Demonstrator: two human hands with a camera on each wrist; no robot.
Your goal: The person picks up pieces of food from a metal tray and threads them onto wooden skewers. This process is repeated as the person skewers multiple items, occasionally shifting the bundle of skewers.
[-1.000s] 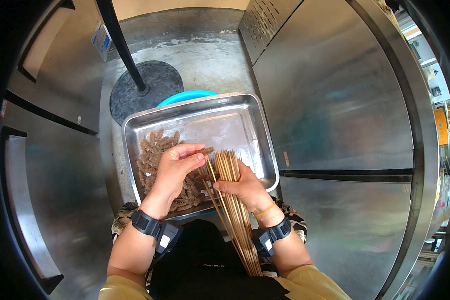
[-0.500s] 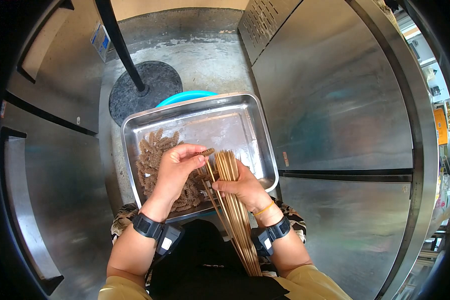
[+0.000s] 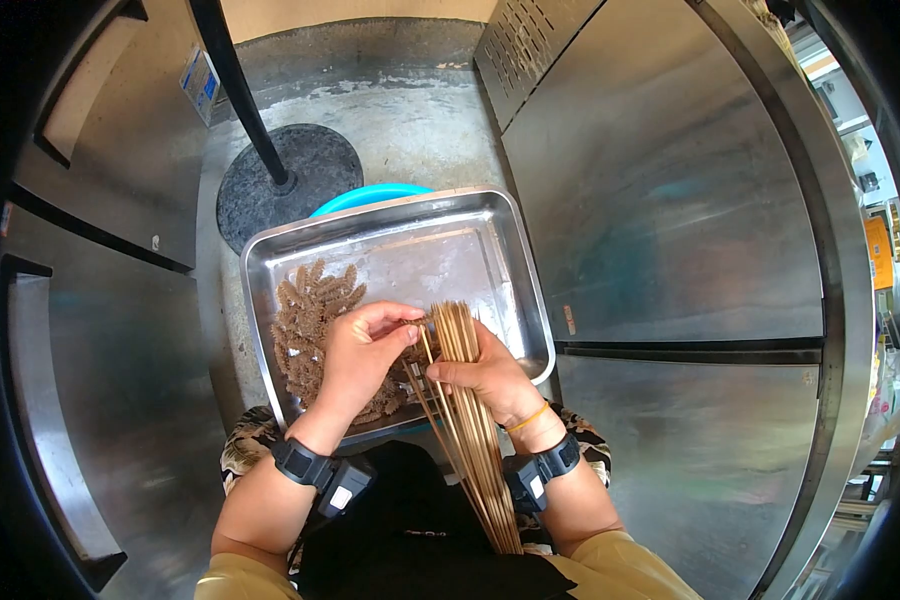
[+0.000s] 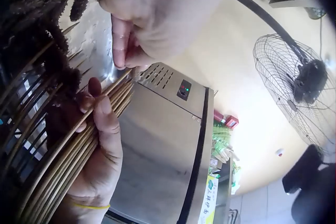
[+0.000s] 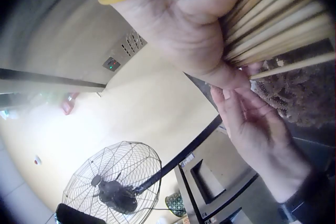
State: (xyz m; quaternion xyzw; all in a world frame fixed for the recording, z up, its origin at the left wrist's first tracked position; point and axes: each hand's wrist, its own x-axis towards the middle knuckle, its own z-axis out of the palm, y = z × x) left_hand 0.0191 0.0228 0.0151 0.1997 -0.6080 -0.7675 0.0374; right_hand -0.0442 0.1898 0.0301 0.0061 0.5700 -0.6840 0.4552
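Note:
My right hand [image 3: 492, 378] grips a thick bundle of bamboo skewers [image 3: 482, 455], points away from me, with the thumb across them. One skewer [image 4: 73, 125] stands apart from the bundle, near the right thumb in the left wrist view. At its tip my left hand [image 3: 360, 352] pinches a small brown ridged piece [image 3: 416, 321] between thumb and fingers, which mostly hide it. Beneath the hands, a pile of brown, bumpy strips [image 3: 310, 312] lies in the left part of a metal tray [image 3: 410, 238]. More skewers, with brown pieces [image 4: 52, 56] on them, show under the bundle.
A turquoise basin [image 3: 370, 195] shows behind the tray. Beyond it at the left stands a round black base [image 3: 290, 195] with a pole. Steel cabinets [image 3: 670, 200] flank both sides. A wire fan [image 5: 113, 182] appears in the wrist views.
My left hand has shifted slightly right, bringing the brown piece to the separate skewer's tip; less of the piece shows now. The right hand and the bundle have stayed nearly still.

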